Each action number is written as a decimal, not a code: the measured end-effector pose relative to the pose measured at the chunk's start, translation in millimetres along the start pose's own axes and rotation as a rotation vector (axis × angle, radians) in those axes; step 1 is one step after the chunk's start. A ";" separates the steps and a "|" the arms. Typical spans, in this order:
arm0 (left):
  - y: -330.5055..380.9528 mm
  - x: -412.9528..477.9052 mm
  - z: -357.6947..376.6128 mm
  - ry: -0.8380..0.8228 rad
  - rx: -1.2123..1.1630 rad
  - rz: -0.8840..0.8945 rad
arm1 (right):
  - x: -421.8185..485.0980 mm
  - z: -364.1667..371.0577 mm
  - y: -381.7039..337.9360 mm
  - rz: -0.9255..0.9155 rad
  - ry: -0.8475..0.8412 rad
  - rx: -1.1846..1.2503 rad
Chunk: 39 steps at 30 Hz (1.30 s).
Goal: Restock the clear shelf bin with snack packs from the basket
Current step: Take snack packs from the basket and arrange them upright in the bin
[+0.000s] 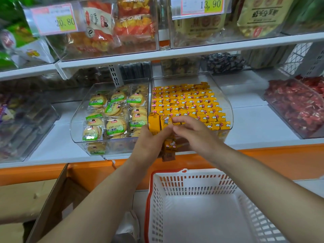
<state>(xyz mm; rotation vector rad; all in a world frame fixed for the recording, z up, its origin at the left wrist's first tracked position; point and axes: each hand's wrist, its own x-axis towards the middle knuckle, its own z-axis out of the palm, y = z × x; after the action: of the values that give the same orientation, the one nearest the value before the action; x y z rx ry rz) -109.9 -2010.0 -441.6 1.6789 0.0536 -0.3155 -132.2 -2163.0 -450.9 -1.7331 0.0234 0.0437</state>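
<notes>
Snack packs (158,122) sit bunched in the left hand (149,144), the right hand (194,134) pinching one, apparently to fill the clear bin (230,109) front row.

The left hand (150,143) and right hand (192,132) hold yellow snack packs (165,121) at the clear bin (230,111) front.

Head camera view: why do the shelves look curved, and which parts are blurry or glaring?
In the head view, the wide-angle lens bows the white shelf edge; the corners go soft, like the red candy bin; the yellow snack packs at centre are sharp; pale reflections haze the wall of the clear bin.
</notes>
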 end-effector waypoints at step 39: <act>8.4 -5.8 -19.8 -0.164 -0.147 -0.040 | 6.8 -1.4 7.1 0.079 -0.059 0.501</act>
<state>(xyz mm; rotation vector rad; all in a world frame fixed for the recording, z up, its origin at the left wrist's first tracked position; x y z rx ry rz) -110.1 -1990.8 -430.1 1.5033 -0.0118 -0.4678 -125.7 -2165.5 -458.0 -1.2288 0.0546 0.1353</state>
